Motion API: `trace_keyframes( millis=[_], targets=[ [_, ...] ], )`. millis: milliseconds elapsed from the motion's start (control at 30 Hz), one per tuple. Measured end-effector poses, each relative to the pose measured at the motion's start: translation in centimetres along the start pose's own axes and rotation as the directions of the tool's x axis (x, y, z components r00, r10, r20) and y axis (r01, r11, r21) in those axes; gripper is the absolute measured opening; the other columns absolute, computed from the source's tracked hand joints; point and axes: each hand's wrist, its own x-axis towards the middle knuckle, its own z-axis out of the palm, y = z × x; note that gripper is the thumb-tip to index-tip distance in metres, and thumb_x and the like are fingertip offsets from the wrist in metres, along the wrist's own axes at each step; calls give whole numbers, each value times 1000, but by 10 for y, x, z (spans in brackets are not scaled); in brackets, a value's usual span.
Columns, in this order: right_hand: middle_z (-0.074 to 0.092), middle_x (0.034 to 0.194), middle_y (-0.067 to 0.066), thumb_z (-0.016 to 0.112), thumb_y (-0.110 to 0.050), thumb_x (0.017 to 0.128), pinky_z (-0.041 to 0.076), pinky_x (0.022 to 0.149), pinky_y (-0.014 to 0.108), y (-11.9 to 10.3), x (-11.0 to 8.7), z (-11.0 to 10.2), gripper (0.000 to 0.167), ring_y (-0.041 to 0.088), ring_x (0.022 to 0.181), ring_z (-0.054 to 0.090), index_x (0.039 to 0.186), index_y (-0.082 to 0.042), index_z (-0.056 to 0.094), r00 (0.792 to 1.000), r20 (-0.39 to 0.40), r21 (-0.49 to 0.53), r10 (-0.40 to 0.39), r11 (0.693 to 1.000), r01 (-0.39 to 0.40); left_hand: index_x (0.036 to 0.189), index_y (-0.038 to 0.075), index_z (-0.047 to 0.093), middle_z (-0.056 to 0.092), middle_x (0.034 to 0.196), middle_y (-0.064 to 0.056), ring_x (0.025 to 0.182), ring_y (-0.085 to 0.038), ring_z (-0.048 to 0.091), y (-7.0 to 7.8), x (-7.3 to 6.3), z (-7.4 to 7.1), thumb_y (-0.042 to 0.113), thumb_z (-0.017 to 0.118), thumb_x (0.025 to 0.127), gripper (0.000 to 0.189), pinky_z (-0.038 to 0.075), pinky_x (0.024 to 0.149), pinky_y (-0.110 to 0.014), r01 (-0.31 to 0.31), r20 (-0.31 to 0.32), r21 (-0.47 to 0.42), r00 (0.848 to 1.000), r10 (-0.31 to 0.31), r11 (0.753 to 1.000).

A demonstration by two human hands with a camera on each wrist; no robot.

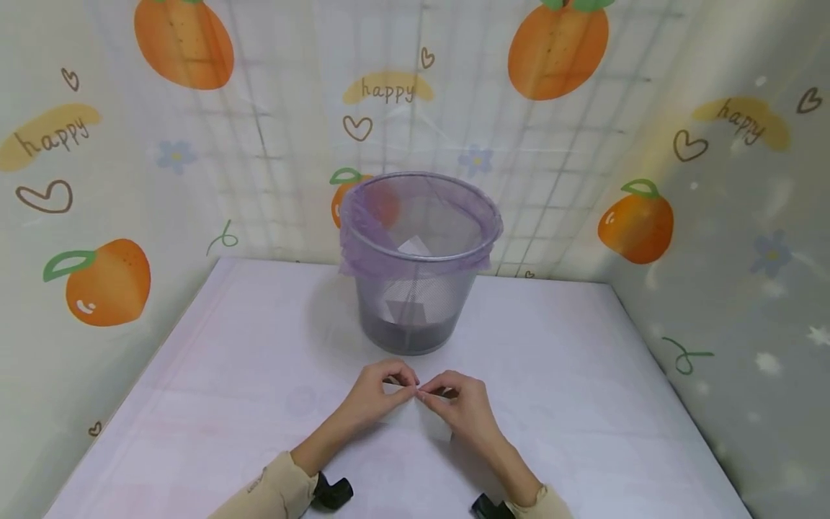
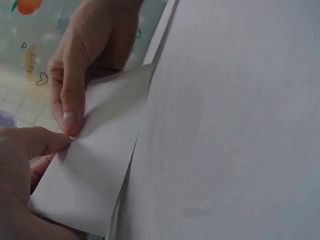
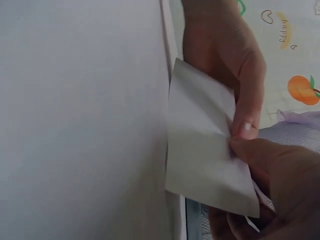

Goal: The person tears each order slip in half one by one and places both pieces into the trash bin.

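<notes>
A small rectangle of white paper (image 2: 102,152) hangs between my two hands, just over the table. My left hand (image 1: 376,393) pinches its upper edge between thumb and fingers. Right beside it, my right hand (image 1: 468,409) pinches the same edge, and the thumb tips meet near the middle. In the right wrist view the paper (image 3: 205,145) looks lightly creased and still in one piece. The fingers behind the sheet are partly hidden.
Beyond my hands stands a mesh wastebasket (image 1: 415,288) with a purple bag liner (image 1: 363,245) folded over its rim. White paper pieces (image 1: 415,246) lie inside. The white table (image 1: 259,346) meets a printed curtain (image 1: 279,194) at the back and sides.
</notes>
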Motion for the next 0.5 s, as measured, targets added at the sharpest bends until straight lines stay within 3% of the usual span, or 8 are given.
trace_keyframes(
  millis=[233, 500],
  targets=[
    [78, 86, -9, 87, -7, 86, 63, 74, 39, -10, 11, -14, 12, 5, 81, 70, 90, -17, 81, 998, -18, -2, -67, 998, 67, 98, 17, 76, 77, 96, 4, 94, -11, 69, 12, 12, -4, 18, 78, 97, 2, 56, 88, -44, -6, -18, 12, 1000, 6, 1000],
    [76, 89, -12, 87, -13, 88, 63, 77, 36, -36, 34, -41, 8, 6, 84, 71, 91, -18, 81, 993, 20, -40, -115, 992, 116, 95, 15, 77, 76, 95, 3, 90, -11, 69, 44, 33, -20, 12, 79, 95, 3, 58, 86, -34, -38, -40, -10, 998, 37, 999]
  ],
)
